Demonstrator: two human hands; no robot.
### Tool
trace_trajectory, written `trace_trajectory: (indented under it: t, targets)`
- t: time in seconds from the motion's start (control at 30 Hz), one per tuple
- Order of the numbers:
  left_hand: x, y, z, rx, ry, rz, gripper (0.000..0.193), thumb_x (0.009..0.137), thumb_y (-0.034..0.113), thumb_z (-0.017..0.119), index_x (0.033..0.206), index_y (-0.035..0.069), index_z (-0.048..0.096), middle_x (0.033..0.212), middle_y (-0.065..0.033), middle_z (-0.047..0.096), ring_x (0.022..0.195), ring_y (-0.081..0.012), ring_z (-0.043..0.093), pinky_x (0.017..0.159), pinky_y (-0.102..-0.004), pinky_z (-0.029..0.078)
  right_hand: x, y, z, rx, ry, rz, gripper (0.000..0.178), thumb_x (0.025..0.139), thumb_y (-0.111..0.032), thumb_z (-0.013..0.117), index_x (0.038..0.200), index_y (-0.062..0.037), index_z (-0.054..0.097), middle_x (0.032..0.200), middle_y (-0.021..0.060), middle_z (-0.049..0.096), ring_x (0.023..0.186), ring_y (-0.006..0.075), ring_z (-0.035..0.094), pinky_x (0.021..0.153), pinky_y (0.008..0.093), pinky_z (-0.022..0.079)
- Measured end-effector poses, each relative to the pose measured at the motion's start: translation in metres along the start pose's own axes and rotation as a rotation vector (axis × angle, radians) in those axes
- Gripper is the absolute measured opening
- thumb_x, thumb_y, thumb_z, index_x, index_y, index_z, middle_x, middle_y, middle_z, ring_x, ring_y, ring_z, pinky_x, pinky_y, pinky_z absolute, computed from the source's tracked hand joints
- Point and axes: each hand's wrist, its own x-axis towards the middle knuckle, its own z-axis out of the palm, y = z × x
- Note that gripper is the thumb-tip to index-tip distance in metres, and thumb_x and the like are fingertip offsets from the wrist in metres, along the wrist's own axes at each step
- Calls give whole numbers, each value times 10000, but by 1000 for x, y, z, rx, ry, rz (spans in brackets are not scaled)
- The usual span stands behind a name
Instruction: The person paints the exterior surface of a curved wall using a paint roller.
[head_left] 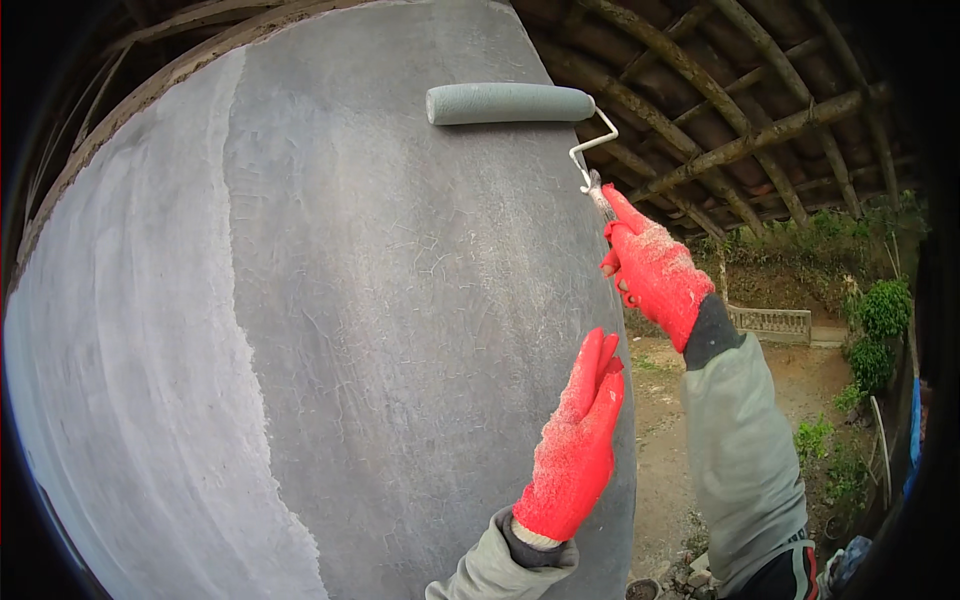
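My right hand (658, 268), in a red glove, is closed around the handle of a paint roller (510, 104). The roller's grey-white sleeve lies level against the upper right part of a grey plastered wall (400, 300), and its bent white wire frame (600, 135) reaches past the wall's right edge. Lower down, my left hand (575, 445), also red-gloved, is held up beside the wall near that edge. Its fingers are stretched out, with nothing in them. Whether the left palm touches the wall I cannot tell.
A lighter coated strip (130, 350) covers the wall's left part, with a ragged border. Wooden poles (740, 150) carry the roof overhead. Beyond the wall's right edge lie bare ground (660, 440), a low balustrade (770, 322), green bushes (885, 310) and rubble (690, 575) at the bottom.
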Motion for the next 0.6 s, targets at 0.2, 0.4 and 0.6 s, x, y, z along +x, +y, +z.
trace_trajectory:
  t: [0.2,0.4,0.6]
  targets:
    - [-21,29,-17,40,-46,-55,534,1009,94,409,1487,1,189,1496,-147,322,1335,-247,371,1098,-381,318,99,-63,9,228,23,26,308,934,-417,491,1081,-156,561,694,44,545,458,90,403,429,255,352]
    - [-28,57,-28,115,-11,-202,525,1004,75,404,1486,12,207,1482,-119,356,1316,-226,403,1098,-350,319,225,-136,1,270,-38,-23,342,891,-423,586,1031,-112,553,819,96,582,473,80,407,416,212,382]
    - [-44,62,-45,237,-36,-70,499,985,194,514,1414,-16,370,1336,-145,529,1167,-223,552,1018,-326,398,355,-164,-52,741,-268,50,505,927,-465,440,903,19,584,748,183,575,607,279,544,508,432,466]
